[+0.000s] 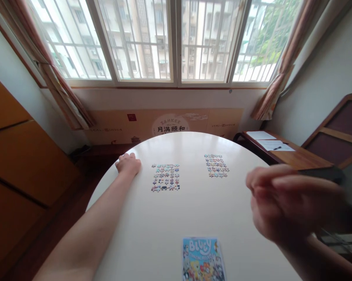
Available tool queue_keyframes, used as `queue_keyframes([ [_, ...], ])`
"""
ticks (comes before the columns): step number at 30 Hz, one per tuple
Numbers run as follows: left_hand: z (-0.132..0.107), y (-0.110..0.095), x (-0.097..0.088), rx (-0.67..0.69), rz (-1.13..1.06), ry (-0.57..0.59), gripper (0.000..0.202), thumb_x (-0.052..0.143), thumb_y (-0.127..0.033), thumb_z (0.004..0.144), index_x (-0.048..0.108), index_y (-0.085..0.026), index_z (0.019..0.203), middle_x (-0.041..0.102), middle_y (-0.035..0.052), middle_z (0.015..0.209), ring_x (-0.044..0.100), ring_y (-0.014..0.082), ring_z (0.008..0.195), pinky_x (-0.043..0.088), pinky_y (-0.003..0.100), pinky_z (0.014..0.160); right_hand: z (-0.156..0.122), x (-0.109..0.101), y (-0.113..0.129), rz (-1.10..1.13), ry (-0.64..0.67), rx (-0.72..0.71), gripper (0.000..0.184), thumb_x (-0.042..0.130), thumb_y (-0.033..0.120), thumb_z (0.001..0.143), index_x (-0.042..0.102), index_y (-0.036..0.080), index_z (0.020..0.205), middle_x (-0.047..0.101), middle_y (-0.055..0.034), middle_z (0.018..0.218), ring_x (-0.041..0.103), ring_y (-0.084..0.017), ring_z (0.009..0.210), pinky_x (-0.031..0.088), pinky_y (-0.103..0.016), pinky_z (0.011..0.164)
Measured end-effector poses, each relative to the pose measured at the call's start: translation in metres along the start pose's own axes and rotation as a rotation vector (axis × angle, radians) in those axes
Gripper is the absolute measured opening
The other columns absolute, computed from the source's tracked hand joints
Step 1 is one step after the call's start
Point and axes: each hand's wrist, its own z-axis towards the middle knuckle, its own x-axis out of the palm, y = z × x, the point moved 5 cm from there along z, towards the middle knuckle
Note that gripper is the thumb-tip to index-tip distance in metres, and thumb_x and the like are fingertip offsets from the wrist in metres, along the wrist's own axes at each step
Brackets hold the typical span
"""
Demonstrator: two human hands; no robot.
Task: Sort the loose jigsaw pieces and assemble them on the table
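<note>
My left hand (128, 163) rests on the far left edge of a round white table (176, 218), fingers curled under in a loose fist, just left of a grid of puzzle pieces (165, 177). A second, smaller grid of pieces (216, 166) lies further right. My right hand (281, 203) is raised close to the camera at the right, blurred by motion, with a dark flat object (325, 173) along its fingers. A blue picture card or box (203, 259) with cartoon figures lies at the table's near edge.
A wooden side table (295, 158) with papers (274, 145) and a pen stands at the right. A wooden cabinet (20, 156) fills the left. Printed cardboard (170, 125) leans under the barred window, with curtains at both sides.
</note>
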Motion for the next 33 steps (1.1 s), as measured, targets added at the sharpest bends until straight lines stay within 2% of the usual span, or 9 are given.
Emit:
queue_keyframes([
  [1, 0.0, 0.001, 0.0, 0.003, -0.002, 0.0, 0.039, 0.041, -0.032, 0.089, 0.062, -0.016, 0.117, 0.058, 0.0205, 0.128, 0.051, 0.0355, 0.114, 0.045, 0.046, 0.086, 0.003, 0.008, -0.019, -0.002, -0.059, -0.025, 0.03, 0.061, 0.006, 0.082, 0.056, 0.027, 0.103, 0.056, 0.0003, 0.08, 0.056, -0.015, 0.065, 0.048, -0.028, 0.053],
  [3, -0.001, 0.002, 0.0, 0.013, -0.004, 0.012, 0.037, 0.042, -0.032, 0.089, 0.063, -0.016, 0.115, 0.059, 0.02, 0.126, 0.052, 0.0353, 0.113, 0.045, 0.046, 0.087, 0.0, 0.025, -0.057, -0.037, -0.045, 0.021, 0.026, 0.06, 0.008, 0.083, 0.056, 0.025, 0.102, 0.056, -0.0003, 0.083, 0.054, -0.014, 0.064, 0.045, -0.026, 0.052],
  [6, -0.001, 0.003, 0.0, 0.029, -0.004, 0.041, 0.036, 0.043, -0.032, 0.088, 0.064, -0.017, 0.115, 0.059, 0.0192, 0.125, 0.052, 0.035, 0.113, 0.045, 0.045, 0.086, -0.024, 0.038, -0.099, -0.107, 0.074, 0.157, 0.027, 0.057, 0.007, 0.084, 0.057, 0.023, 0.105, 0.056, 0.0004, 0.081, 0.051, -0.012, 0.061, 0.041, -0.024, 0.049],
  [8, -0.002, 0.004, -0.001, 0.029, -0.005, 0.064, 0.036, 0.043, -0.032, 0.088, 0.064, -0.018, 0.114, 0.059, 0.0188, 0.125, 0.053, 0.035, 0.113, 0.045, 0.045, 0.086, -0.043, 0.039, -0.112, -0.154, 0.184, 0.19, 0.025, 0.056, 0.006, 0.084, 0.058, 0.023, 0.103, 0.056, 0.001, 0.08, 0.047, -0.01, 0.057, 0.038, -0.022, 0.046],
  [11, -0.004, 0.003, -0.003, 0.024, -0.016, 0.074, 0.035, 0.044, -0.033, 0.088, 0.065, -0.018, 0.113, 0.06, 0.0183, 0.124, 0.053, 0.0349, 0.112, 0.046, 0.045, 0.086, -0.06, 0.037, -0.122, -0.213, 0.292, 0.214, 0.02, 0.055, 0.007, 0.085, 0.061, 0.022, 0.097, 0.057, 0.0014, 0.077, 0.045, -0.01, 0.054, 0.037, -0.022, 0.046],
  [15, -0.008, 0.004, -0.007, 0.033, -0.044, 0.071, 0.034, 0.045, -0.031, 0.088, 0.067, -0.019, 0.111, 0.061, 0.0169, 0.123, 0.054, 0.0348, 0.112, 0.047, 0.044, 0.085, -0.062, 0.034, -0.131, -0.195, 0.306, 0.286, 0.02, 0.05, 0.006, 0.084, 0.062, 0.021, 0.088, 0.058, 0.001, 0.071, 0.049, -0.012, 0.057, 0.039, -0.025, 0.051],
  [23, -0.008, 0.009, -0.004, 0.038, -0.096, 0.063, 0.031, 0.05, -0.029, 0.085, 0.07, -0.023, 0.108, 0.064, 0.0113, 0.123, 0.057, 0.0328, 0.11, 0.049, 0.04, 0.08, -0.061, 0.044, -0.116, 0.0, 0.436, 0.262, 0.026, 0.039, -0.003, 0.077, 0.048, 0.02, 0.067, 0.047, 0.003, 0.063, 0.043, -0.011, 0.057, 0.034, -0.025, 0.054],
  [30, -0.013, 0.003, -0.019, 0.116, -0.171, -0.114, 0.023, 0.053, -0.015, 0.08, 0.071, -0.022, 0.092, 0.069, 0.0084, 0.109, 0.062, 0.0271, 0.099, 0.048, 0.034, 0.073, -0.065, 0.048, -0.118, 0.011, 0.426, 0.284, 0.028, 0.035, -0.005, 0.068, 0.045, 0.021, 0.064, 0.046, 0.0036, 0.061, 0.044, -0.011, 0.056, 0.034, -0.024, 0.054],
  [33, -0.015, 0.0, -0.022, 0.127, -0.195, -0.144, 0.024, 0.051, -0.01, 0.078, 0.07, -0.022, 0.086, 0.07, 0.0066, 0.101, 0.063, 0.025, 0.089, 0.046, 0.033, 0.068, -0.068, 0.05, -0.121, 0.027, 0.46, 0.306, 0.027, 0.034, -0.004, 0.066, 0.045, 0.021, 0.062, 0.048, 0.004, 0.058, 0.044, -0.01, 0.053, 0.034, -0.023, 0.052],
])
